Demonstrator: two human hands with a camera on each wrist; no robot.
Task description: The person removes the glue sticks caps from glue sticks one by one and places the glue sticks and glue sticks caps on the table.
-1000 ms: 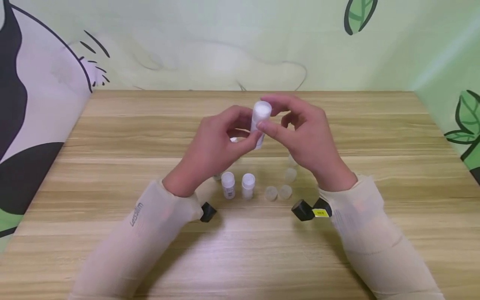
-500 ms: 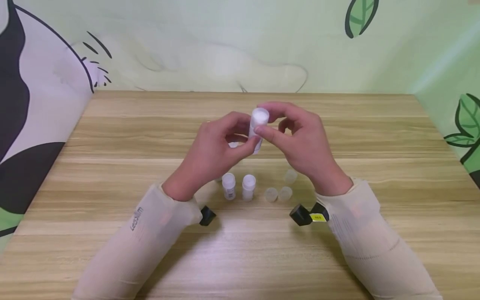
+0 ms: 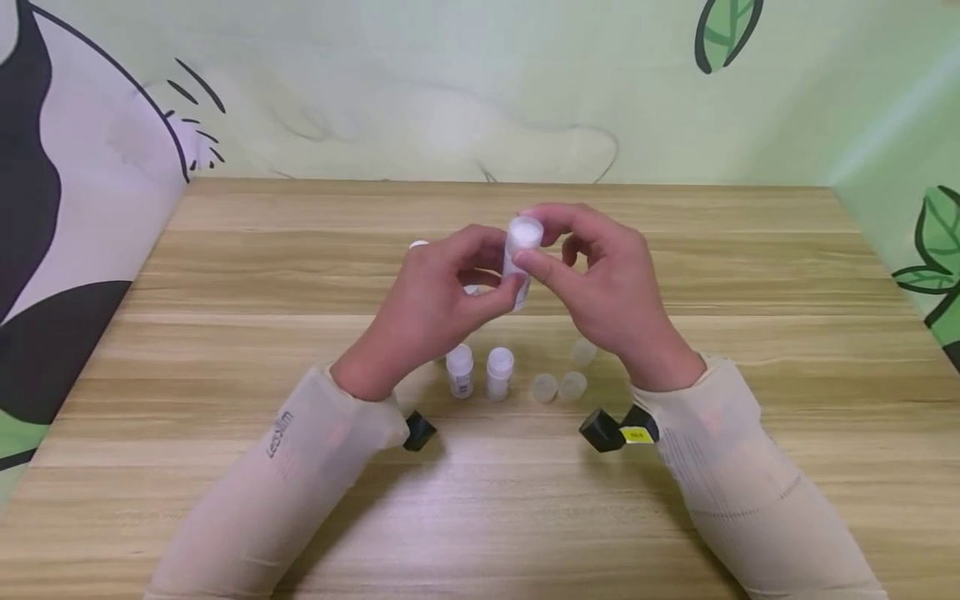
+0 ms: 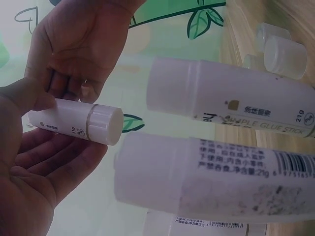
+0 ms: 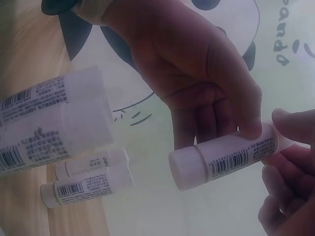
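Observation:
Between both hands, a white glue stick (image 3: 527,233) is raised above the table with one end tipped up toward the head camera. My left hand (image 3: 435,292) grips its labelled barrel between thumb and fingers. The thumb and forefinger of my right hand (image 3: 611,287) pinch the upper end. In the left wrist view the glue stick (image 4: 81,120) lies across the fingers, its plain white end pointing right. The right wrist view shows the barcode on the same glue stick (image 5: 231,157). Two more glue sticks (image 3: 461,372) (image 3: 499,375) stand upright below the hands.
Translucent caps (image 3: 544,387) (image 3: 573,386) (image 3: 584,352) lie to the right of the standing glue sticks. More white tops (image 3: 471,289) (image 3: 418,244) peek out around the left hand, mostly hidden. The wooden table (image 3: 480,517) meets a painted wall (image 3: 420,100) at the back.
Both hands have sunk slightly in the head view, keeping hold of the glue stick. A white top now shows beyond the left hand's knuckles. The standing glue sticks stay put.

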